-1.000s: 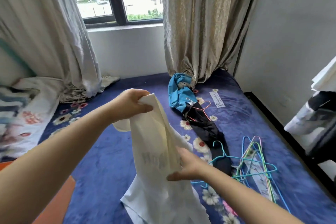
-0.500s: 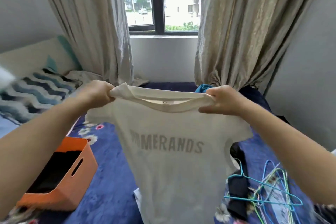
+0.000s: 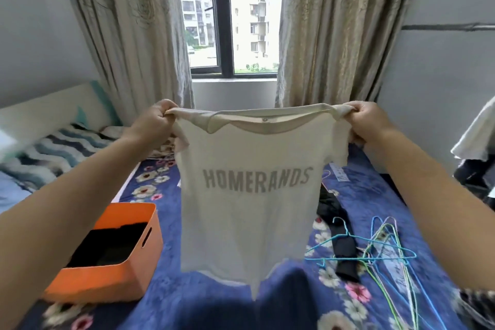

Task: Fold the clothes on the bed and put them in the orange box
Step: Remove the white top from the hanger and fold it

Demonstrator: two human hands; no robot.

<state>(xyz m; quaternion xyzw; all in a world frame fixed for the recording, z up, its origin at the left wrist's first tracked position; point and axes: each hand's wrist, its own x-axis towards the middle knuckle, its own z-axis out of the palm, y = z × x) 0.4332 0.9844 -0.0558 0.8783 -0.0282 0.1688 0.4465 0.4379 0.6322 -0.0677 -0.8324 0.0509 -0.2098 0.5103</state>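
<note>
Shirt (image 3: 249, 211) hangs between left hand (image 3: 152, 126) and right hand (image 3: 367, 123) — both gripping its shoulders.

Two bare forearms entered from the lower corners of the frame, one from the lower left and one from the lower right, each tapering toward the wrist near the middle height of the picture. No sleeve edge showed on either arm within the frame. The left hand (image 3: 152, 122) and the right hand (image 3: 368, 122) were bare as well, with no rings, watch or bracelet showing on the sides that faced the camera. The knuckles faced the camera, rounded and smooth.
</note>
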